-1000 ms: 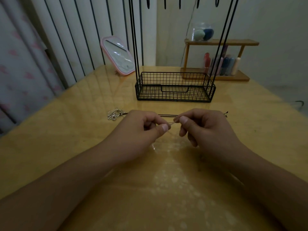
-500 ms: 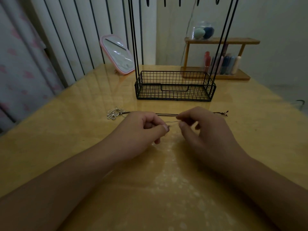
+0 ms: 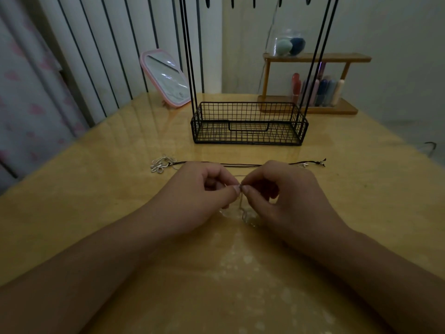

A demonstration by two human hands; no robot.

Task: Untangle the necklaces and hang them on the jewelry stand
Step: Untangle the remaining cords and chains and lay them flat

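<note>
Left hand (image 3: 207, 189): fingers curled, thumb and forefinger pinching a thin silver chain (image 3: 240, 203) at the fingertips
Right hand (image 3: 284, 191): fingers curled, thumb and forefinger pinching the same chain, tips touching the left hand's tips
Chain: hangs down from the two pinches and pools in a small loose heap on the bench (image 3: 96, 201) just below and between the hands; how it is knotted cannot be told
Cord necklace (image 3: 240, 164): dark, lying stretched straight across the bench just beyond the hands, a silver looped pendant (image 3: 160, 163) at its left end, small clasp ends at its right; neither hand touches it
Stand (image 3: 249, 124): black wire basket base on the bench beyond the cord, thin black rods rising from both ends out of the top of the view, hook tips showing at the top edge; apart from both necklaces
Mirror (image 3: 166, 78): pink-framed, leaning behind the stand's left side
Shelf (image 3: 315, 60): wooden, at the far right of the bench, a clear jar (image 3: 287, 43) on top, coloured tubes below
</note>
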